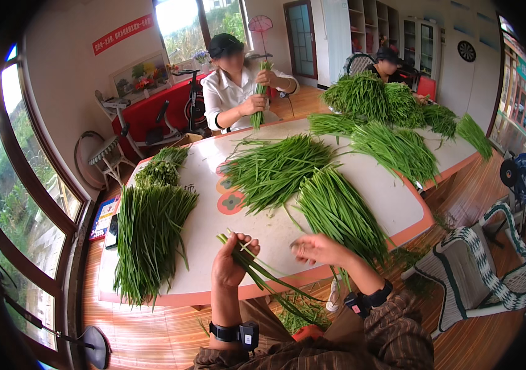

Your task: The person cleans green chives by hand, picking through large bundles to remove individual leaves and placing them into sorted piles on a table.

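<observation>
In my left hand, closed above the table's near edge, is a small bunch of garlic chives, its pale cut ends up and its long leaves trailing down to the right. My right hand is a short way to the right, fingers bent in toward the thumb; whether anything small is between them is not clear. Just beyond it lies a thick pile of chives. A looser heap of chives spreads over the table's middle. Another large bundle of chives rests at the left edge.
Across the white table a person holds an upright bunch of chives. Another person sits behind tall heaps of chives at far right. A woven chair stands at right; green scraps lie below my hands.
</observation>
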Tool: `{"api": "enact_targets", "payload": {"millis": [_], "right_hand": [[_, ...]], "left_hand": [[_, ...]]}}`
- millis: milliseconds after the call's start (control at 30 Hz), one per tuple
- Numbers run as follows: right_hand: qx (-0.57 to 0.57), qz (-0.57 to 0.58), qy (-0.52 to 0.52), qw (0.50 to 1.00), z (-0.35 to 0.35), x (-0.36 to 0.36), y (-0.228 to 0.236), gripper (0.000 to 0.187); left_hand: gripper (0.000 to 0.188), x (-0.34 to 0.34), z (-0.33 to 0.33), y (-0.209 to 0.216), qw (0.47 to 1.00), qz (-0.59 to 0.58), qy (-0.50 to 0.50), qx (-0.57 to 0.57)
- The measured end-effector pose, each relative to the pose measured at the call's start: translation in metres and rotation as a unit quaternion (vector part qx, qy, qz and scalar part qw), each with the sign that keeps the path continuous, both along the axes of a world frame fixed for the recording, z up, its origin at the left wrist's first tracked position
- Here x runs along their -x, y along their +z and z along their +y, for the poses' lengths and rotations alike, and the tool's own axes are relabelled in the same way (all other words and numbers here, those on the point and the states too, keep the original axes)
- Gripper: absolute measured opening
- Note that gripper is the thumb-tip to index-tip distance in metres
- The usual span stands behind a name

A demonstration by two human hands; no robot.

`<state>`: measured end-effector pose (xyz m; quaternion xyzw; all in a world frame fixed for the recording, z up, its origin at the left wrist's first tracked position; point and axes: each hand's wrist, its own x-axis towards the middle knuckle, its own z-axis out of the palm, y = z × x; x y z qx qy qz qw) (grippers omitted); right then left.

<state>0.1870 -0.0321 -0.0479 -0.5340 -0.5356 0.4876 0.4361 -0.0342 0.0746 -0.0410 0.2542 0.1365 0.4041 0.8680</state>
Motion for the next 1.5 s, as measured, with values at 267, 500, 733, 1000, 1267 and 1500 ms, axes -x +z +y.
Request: {"api": "enact_targets", "payload": {"millis": [267,500,733,1000,1267,1500], "right_hand": [[-0.075,-0.497,-0.198,0.841,0.047,-0.017,-0.019,0.029],[-0.081,-0.417,-0.157,0.892,0.053,-0.02,-0.021,0.023],[-0.071,-0.04,-0.071,0.994,0.011,0.004,-0.011,0.016],[-0.017,0.041,0.027,0.999,-0.013,0.022,0.0,0.017],[0.043,0.063,0.046,0.996,-0.021,0.021,-0.004,0.02],[0.039,0.011,0.056,0.998,-0.026,0.016,0.0,0.022]], "left_hand": [[0.019,-0.009,-0.02,0.003,0.995,0.056,-0.08,0.028],[0.041,-0.025,-0.035,-0.003,0.986,0.087,-0.137,0.041],[0.035,-0.043,-0.033,-0.019,0.987,0.086,-0.113,0.073],[0.02,-0.038,-0.022,-0.013,0.998,0.059,0.001,0.038],[0.017,-0.021,-0.007,-0.024,0.999,-0.019,-0.043,0.027],[0.016,0.0,0.012,-0.021,0.99,-0.127,-0.034,0.057]]}}
